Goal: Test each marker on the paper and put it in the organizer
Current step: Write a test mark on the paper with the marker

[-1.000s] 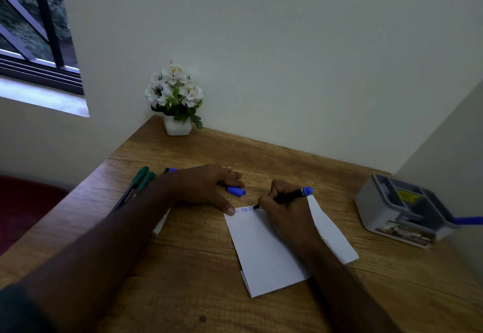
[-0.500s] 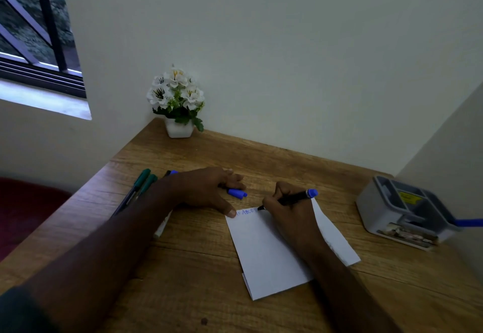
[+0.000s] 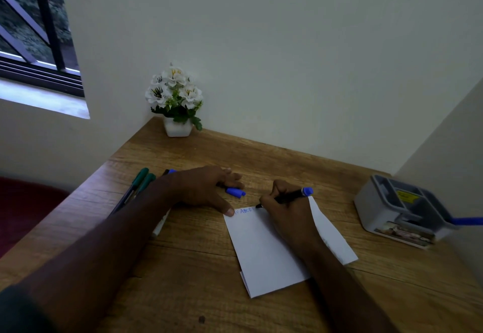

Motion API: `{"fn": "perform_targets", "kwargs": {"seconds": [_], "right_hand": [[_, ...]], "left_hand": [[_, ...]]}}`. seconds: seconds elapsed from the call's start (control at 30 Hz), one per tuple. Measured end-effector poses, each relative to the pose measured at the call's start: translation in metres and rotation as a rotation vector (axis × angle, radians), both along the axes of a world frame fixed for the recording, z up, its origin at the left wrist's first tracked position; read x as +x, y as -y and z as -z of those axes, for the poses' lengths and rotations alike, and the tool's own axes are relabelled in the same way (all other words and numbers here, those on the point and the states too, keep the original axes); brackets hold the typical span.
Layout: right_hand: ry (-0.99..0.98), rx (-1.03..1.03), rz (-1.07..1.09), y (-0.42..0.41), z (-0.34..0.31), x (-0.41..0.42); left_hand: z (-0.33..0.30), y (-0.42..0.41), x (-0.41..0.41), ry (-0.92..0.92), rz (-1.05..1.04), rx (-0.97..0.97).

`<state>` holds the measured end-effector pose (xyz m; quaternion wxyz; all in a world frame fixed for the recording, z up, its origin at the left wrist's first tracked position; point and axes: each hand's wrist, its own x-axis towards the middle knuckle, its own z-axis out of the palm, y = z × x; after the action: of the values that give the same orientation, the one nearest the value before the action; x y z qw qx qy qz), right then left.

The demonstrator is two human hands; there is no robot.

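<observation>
— Closed around a black marker (image 3: 285, 197), the right hand (image 3: 287, 215) has its fingers wrapped on the barrel, tip down on the far edge of the paper (image 3: 264, 251). Do you see the blue end?

— Yes, the blue end sticks out to the right past the knuckles, and the tip touches the sheet just right of some small blue writing (image 3: 244, 211). What of the other hand?

— That left hand (image 3: 203, 188) lies flat on the wooden desk (image 3: 183, 267), palm down, fingers spread. Its thumb presses the far left corner of the paper. A blue cap (image 3: 236, 192) pokes out from under its fingers; whether they pinch it or it merely lies beneath them, I cannot tell.

— And the remaining markers?

— Two green-capped markers (image 3: 139, 182) lie side by side at the left edge of the desk, partly hidden by the left forearm. Another blue-ended one (image 3: 171, 171) shows just behind the wrist, and a pale one (image 3: 160, 225) peeks out under the forearm.

— Where is the organizer?

— Over at the right, near the side wall: a grey organizer (image 3: 392, 208) with several compartments and a yellow label inside. One blue marker (image 3: 467, 220) leans out of its right side, toward the frame edge.

— Anything further back?

— A white pot of white flowers (image 3: 176, 100) in the far left corner, against the wall.
</observation>
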<state>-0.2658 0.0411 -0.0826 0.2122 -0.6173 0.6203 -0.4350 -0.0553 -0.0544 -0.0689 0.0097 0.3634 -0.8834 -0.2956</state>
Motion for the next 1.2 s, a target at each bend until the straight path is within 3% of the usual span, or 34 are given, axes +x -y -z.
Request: {"fn": "perform_targets", "kwargs": {"seconds": [0.43, 0.7, 0.8, 0.97, 1.2], "right_hand": [[0.129, -0.079, 0.031, -0.003, -0.005, -0.007], [0.237, -0.122, -0.116, -0.004, -0.014, -0.012], [0.326, -0.137, -0.129, -0.004, -0.016, -0.014], [0.447, -0.241, -0.131, -0.005, -0.019, -0.017], [0.494, -0.239, -0.167, -0.005, -0.017, -0.016]], "left_hand": [[0.0, 0.0, 0.0, -0.014, -0.017, -0.012], [-0.004, -0.007, -0.008, -0.165, -0.132, -0.225], [-0.007, -0.011, -0.008, -0.343, -0.199, -0.278], [-0.014, -0.016, -0.014, -0.603, -0.225, -0.212], [-0.018, -0.022, -0.017, -0.549, -0.218, -0.121]]}}
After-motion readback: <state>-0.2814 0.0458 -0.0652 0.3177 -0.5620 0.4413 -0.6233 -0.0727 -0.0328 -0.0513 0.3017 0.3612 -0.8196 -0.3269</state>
